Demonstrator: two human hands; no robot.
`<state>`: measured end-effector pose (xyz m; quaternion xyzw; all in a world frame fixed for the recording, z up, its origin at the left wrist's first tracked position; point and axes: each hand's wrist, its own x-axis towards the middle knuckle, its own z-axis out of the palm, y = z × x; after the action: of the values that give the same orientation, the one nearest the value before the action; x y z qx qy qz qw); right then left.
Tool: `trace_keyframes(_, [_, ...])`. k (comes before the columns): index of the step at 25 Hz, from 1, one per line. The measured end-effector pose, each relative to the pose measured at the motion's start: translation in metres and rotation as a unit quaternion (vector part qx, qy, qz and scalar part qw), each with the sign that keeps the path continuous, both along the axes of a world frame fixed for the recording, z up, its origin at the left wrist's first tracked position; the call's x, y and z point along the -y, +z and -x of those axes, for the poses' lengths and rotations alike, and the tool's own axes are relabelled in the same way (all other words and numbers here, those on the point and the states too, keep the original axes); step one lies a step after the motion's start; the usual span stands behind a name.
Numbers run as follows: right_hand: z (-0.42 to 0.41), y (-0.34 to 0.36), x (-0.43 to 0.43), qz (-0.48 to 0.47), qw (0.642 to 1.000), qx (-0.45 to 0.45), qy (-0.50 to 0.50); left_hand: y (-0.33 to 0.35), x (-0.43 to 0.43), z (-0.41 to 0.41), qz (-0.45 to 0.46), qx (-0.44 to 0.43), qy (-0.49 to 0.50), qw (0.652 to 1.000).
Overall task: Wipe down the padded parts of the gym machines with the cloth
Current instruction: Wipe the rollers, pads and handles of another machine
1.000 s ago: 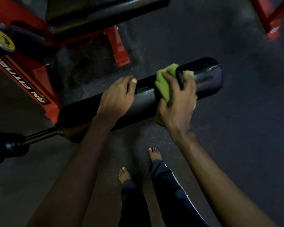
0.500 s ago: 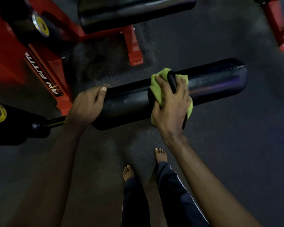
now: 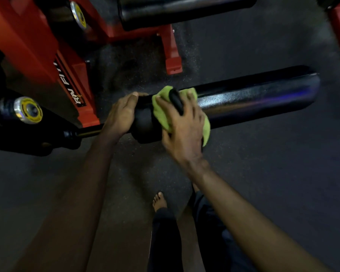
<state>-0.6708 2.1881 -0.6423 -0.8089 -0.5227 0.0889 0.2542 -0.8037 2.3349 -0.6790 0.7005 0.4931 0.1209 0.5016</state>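
Green cloth is lying wrapped over the top of a black padded roller, close to the roller's left end, and the right hand is pressing it there with fingers spread and curled over the pad, grasping cloth and roller together. A narrow black object, which I cannot identify, is showing between the fingers of that hand on top of the cloth. Just beside it, the left hand is gripping the roller's very end, thumb on top and palm closed around the pad, where a thin metal rod is running out toward a black arm with a yellow-centred cap. Beyond the roller, a red machine frame is standing on the dark speckled floor, with a second black pad above it. One bare foot and dark trouser legs are showing below the hands.
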Motion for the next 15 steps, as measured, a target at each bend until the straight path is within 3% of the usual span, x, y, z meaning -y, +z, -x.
trace_keyframes(8, [0.038, -0.024, 0.030, -0.024, 0.995, 0.001, 0.095, -0.001, -0.002, 0.001, 0.028, 0.010, -0.005, 1.000])
trace_keyframes(12, [0.045, -0.010, -0.005, -0.033, 0.995, 0.024, 0.089, -0.005, -0.016, 0.002, 0.120, 0.061, 0.001, 0.991])
trace_keyframes(15, [0.024, -0.022, 0.018, -0.009, 0.988, 0.065, 0.139, -0.008, -0.020, 0.001, 0.109, 0.008, -0.008, 0.994])
